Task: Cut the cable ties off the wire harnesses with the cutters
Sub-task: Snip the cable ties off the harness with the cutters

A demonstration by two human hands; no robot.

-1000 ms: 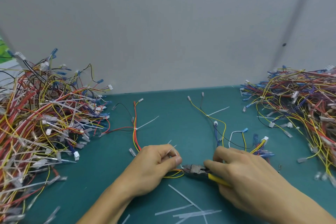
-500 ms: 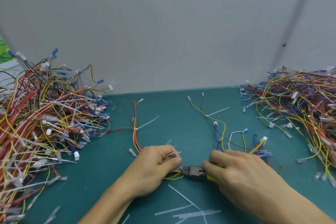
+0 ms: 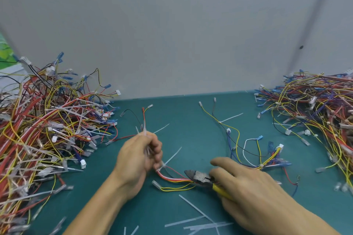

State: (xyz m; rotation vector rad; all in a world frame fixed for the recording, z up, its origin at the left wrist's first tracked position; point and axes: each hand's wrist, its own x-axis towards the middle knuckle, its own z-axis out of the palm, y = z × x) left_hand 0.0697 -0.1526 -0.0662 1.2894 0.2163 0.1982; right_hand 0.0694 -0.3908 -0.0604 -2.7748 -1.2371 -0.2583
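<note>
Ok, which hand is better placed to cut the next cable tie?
Right. The right hand grips the yellow-handled metal cutters, their tip lying on the red and yellow wire harness near its uncut white cable tie; the left hand holds a bunch of clipped white ties.

We get bright, soft, even light, seemingly from overhead (we cannot pick out a single lamp). The grey wall (image 3: 172,34) shows no glare, only gentle, uneven shading. On the teal tabletop (image 3: 181,116) shadows are faint, a slight darkening beneath the right hand (image 3: 254,192) and the left hand (image 3: 139,156). Both hands look a little smeared, as does the nose of the cutters (image 3: 198,175). The wide lens bows the tabletop's far edge, and the wire pile (image 3: 47,129) at the left goes soft toward the border.
</note>
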